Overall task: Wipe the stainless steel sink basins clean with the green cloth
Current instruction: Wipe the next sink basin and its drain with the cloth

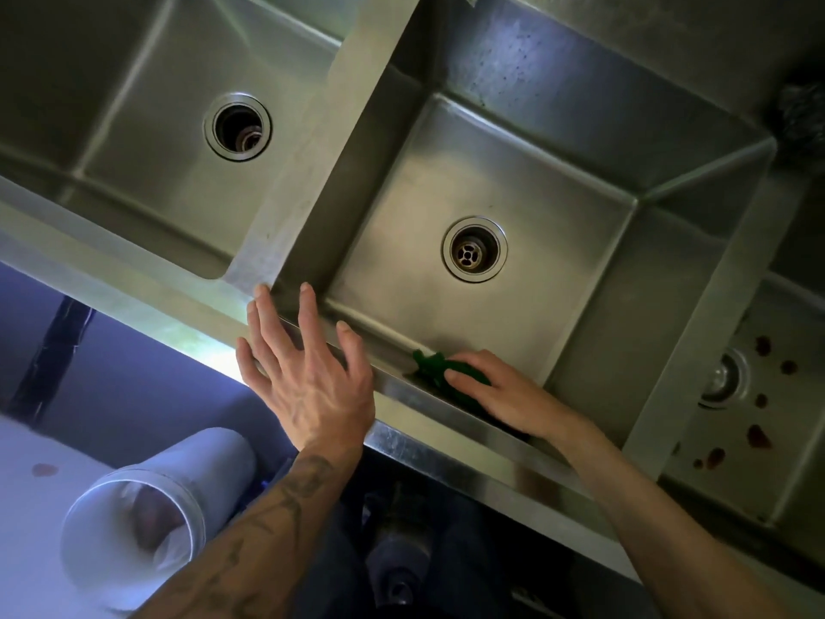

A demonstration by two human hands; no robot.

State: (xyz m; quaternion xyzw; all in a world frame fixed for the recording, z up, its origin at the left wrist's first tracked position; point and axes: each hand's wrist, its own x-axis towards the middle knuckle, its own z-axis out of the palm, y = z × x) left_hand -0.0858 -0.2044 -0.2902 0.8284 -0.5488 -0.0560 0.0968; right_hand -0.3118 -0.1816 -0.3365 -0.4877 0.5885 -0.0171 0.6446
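A stainless steel sink holds a middle basin with a round drain and a left basin with an open drain hole. The green cloth lies bunched against the middle basin's near wall, just under the front rim. My right hand lies over the cloth with its fingers curled on it, pressing it to the wall. My left hand rests with fingers spread and straight on the front rim, near the divider between the two basins.
A third basin at the right shows dark red spots around its drain. A white cylindrical container lies on its side at the lower left, below the sink's front edge. My legs and shoes show beneath the rim.
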